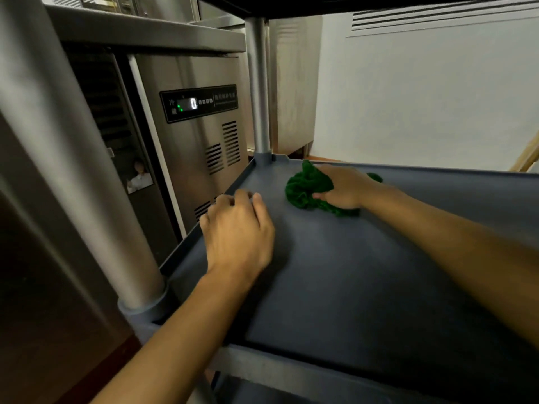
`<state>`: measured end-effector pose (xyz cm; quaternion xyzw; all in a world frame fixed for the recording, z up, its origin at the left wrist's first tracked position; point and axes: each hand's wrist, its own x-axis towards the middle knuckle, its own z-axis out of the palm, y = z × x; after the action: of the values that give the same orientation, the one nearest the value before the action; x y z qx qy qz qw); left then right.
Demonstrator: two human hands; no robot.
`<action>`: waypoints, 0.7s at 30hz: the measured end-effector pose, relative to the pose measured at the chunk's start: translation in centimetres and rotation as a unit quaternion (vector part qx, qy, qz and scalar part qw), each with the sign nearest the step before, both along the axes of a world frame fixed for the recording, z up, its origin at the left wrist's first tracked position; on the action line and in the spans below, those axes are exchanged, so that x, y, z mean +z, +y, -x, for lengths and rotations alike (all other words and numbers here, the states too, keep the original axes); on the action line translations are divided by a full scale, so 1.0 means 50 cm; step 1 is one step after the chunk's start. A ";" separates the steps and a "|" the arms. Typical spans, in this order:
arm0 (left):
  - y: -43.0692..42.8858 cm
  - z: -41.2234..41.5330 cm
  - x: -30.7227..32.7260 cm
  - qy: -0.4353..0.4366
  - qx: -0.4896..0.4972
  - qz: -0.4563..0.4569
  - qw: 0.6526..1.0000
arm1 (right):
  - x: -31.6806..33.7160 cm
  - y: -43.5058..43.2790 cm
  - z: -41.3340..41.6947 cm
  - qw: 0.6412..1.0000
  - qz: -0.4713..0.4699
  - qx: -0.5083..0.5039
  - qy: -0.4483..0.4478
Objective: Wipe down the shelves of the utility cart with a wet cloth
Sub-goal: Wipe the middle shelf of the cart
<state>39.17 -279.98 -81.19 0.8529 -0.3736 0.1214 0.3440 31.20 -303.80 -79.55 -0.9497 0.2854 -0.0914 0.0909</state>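
The green cloth [306, 189] lies bunched on the cart's grey shelf [364, 272], near the far left corner and close to the rear post [258, 97]. The right hand [344, 188] has its grip closed round the cloth and presses it to the surface. The left hand [237, 228] curls its fingers over the shelf's left rim, apparently steadying the cart. Step in hand: wiping this shelf at the far corner. The next move calls for even strokes toward the near edge, as that area is judged not yet done. A steel refrigerator [198, 126] stands beyond the rim.
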 end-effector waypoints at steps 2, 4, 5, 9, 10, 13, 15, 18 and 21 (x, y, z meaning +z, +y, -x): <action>-0.007 -0.014 0.003 0.003 0.014 0.013 1.000 | -0.001 -0.030 -0.026 1.000 0.010 -0.021 -0.005; -0.014 -0.027 0.005 0.007 0.022 0.028 0.999 | -0.002 -0.061 -0.051 0.998 0.020 -0.057 0.003; -0.018 -0.033 0.005 0.011 0.026 0.036 0.999 | -0.002 -0.075 -0.064 0.996 0.022 -0.081 0.001; -0.046 -0.060 0.001 0.029 0.033 0.070 0.997 | -0.007 -0.115 -0.111 0.983 0.051 -0.175 -0.019; -0.054 -0.068 0.000 0.032 0.034 0.080 0.996 | -0.011 -0.124 -0.122 0.981 0.060 -0.185 -0.018; -0.083 -0.093 -0.001 0.037 0.031 0.091 0.995 | -0.012 -0.148 -0.135 0.978 0.067 -0.195 -0.006; -0.100 -0.105 -0.002 0.041 0.021 0.091 0.995 | -0.011 -0.161 -0.134 0.978 0.076 -0.192 -0.005; -0.119 -0.111 -0.003 0.040 -0.004 0.090 0.995 | -0.010 -0.165 -0.141 0.979 0.099 -0.181 -0.006; -0.132 -0.115 -0.006 0.041 -0.022 0.090 0.995 | -0.008 -0.145 -0.150 0.982 0.109 -0.154 -0.002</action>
<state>44.94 -286.57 -81.49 0.8144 -0.3649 0.1121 0.4371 38.71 -311.06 -79.93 -0.8984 0.4163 -0.1369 -0.0281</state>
